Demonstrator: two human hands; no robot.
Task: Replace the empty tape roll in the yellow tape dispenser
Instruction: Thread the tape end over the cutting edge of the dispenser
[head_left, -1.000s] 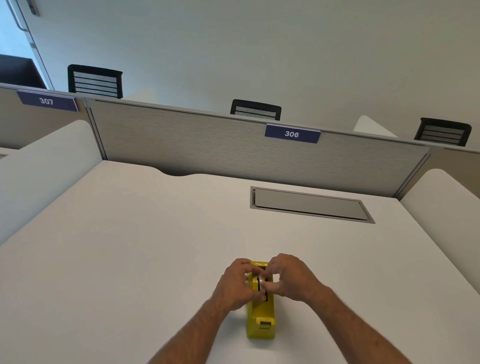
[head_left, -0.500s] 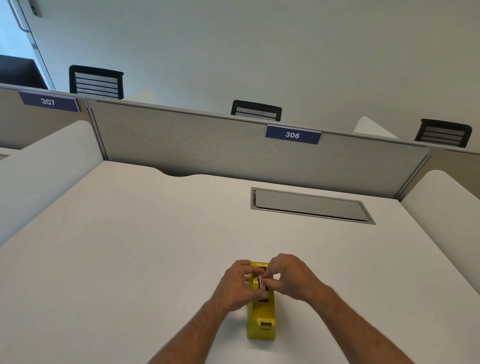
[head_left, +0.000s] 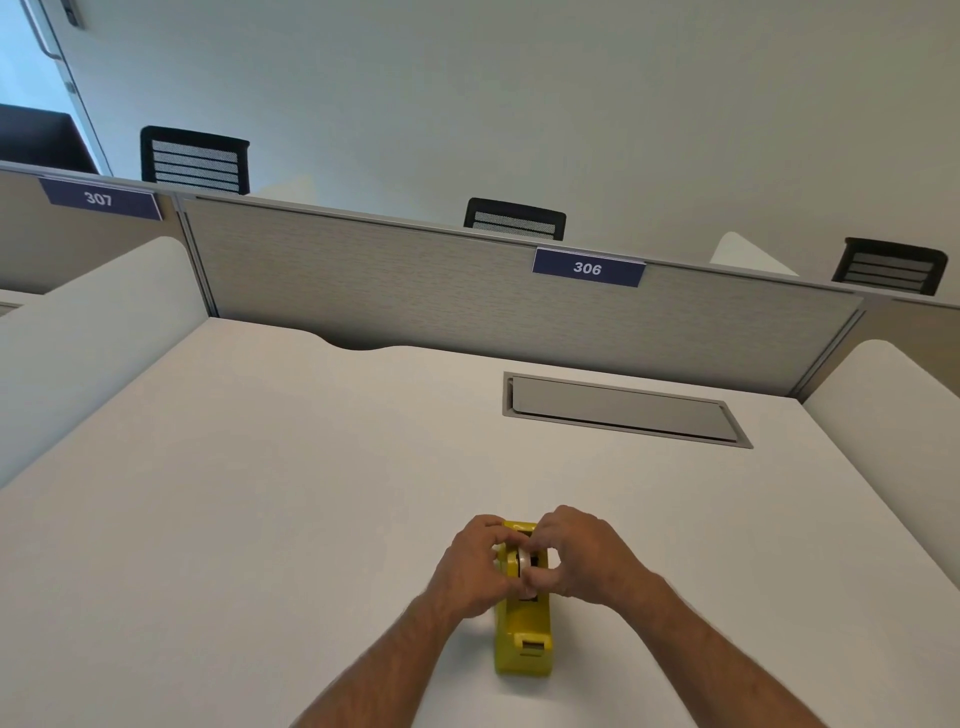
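The yellow tape dispenser (head_left: 523, 636) stands on the white desk (head_left: 270, 493), near the front edge, its cutter end toward me. A pale tape roll (head_left: 521, 562) stands on edge in the dispenser's slot. My left hand (head_left: 475, 566) presses against the roll and the dispenser's left side. My right hand (head_left: 576, 558) pinches the roll from the right, thumb low at the front. The roll's hub and most of its sides are hidden by my fingers.
A grey cable hatch (head_left: 621, 410) is set into the desk at the back right. A grey divider panel (head_left: 441, 291) with a "306" label (head_left: 588, 268) closes the far edge. White side screens stand at left (head_left: 88, 332) and right (head_left: 893, 395).
Both hands stay on the roll over the dispenser. My fingers have shifted a little around the roll, which now sits slightly lower in the slot.
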